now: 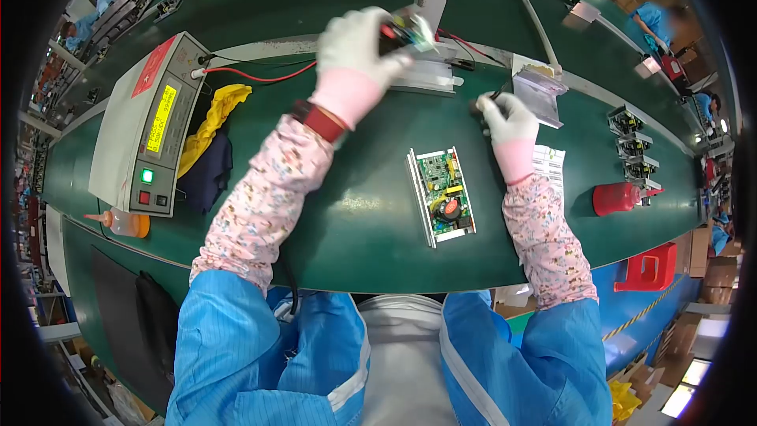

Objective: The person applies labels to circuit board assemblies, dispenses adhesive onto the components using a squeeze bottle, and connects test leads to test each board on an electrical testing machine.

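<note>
My left hand (355,51), in a white glove with pink cuff, is raised over the back of the bench. It is closed around a circuit board (410,30), which is blurred by motion. My right hand (511,122), gloved the same way, pinches a small dark object (483,101) whose kind I cannot make out. Between my forearms, a green power supply board (445,196) in a metal frame lies flat on the green bench (355,225). Beyond my hands lie a clear plastic tray (430,77) and a bent metal piece (540,95).
At left stands a tester (146,134) with a lit yellow display, its red cable (260,77) running behind my left hand. Beside it are a yellow cloth (213,122) and an orange-based bottle (130,223). A red bottle (617,199) and several boards (633,146) are at right.
</note>
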Available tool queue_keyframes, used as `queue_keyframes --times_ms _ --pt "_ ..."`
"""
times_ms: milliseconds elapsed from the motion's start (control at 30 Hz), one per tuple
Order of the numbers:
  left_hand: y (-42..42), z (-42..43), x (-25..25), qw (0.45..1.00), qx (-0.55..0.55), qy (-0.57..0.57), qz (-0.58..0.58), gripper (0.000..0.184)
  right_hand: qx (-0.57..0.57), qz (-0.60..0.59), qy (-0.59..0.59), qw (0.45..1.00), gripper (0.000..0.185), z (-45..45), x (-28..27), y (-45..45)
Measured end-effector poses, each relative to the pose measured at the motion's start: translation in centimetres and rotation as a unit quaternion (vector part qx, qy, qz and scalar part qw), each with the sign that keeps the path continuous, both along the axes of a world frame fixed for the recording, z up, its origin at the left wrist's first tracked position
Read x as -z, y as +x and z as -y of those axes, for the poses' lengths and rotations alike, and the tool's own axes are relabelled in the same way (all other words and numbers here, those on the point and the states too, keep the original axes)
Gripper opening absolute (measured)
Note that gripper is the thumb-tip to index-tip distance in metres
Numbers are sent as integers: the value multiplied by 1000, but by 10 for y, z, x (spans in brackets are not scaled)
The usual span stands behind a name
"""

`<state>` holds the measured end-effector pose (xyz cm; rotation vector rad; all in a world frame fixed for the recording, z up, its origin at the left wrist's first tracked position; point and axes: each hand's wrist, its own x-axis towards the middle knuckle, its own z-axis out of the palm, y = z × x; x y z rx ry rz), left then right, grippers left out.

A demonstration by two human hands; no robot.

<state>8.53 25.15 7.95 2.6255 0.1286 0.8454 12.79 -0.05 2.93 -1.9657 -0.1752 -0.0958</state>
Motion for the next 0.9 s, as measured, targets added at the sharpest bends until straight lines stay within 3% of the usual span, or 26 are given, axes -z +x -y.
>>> queue_keyframes --times_ms 67,167,333,467,533,567,633,833,900 --pt "19 -38 3 999 -41 -16 5 51 -11 40 -36 998 22 3 13 -6" --pt "56 -87 24 992 -94 86 21 47 -25 86 -67 994 21 -1 18 -9" --pt "91 -110 48 966 -141 177 -122 44 -26 55 -68 996 18 0 15 -9" --pt "76 -95 54 961 -78 250 84 43 -32 56 -66 996 19 0 14 -10" --pt "39 -59 38 981 53 164 87 46 -32 61 -60 996 19 -1 17 -9" --pt "13 -40 27 984 142 102 17 46 -31 69 -56 996 19 0 19 -8" --pt "-39 -9 17 921 373 -71 -84 40 -29 83 -50 995 20 1 22 -7" --pt "-102 36 33 901 430 28 -59 29 -19 109 -129 985 25 6 20 -12" --pt "-109 46 34 923 379 49 -29 25 -42 84 -111 989 26 10 13 -18"
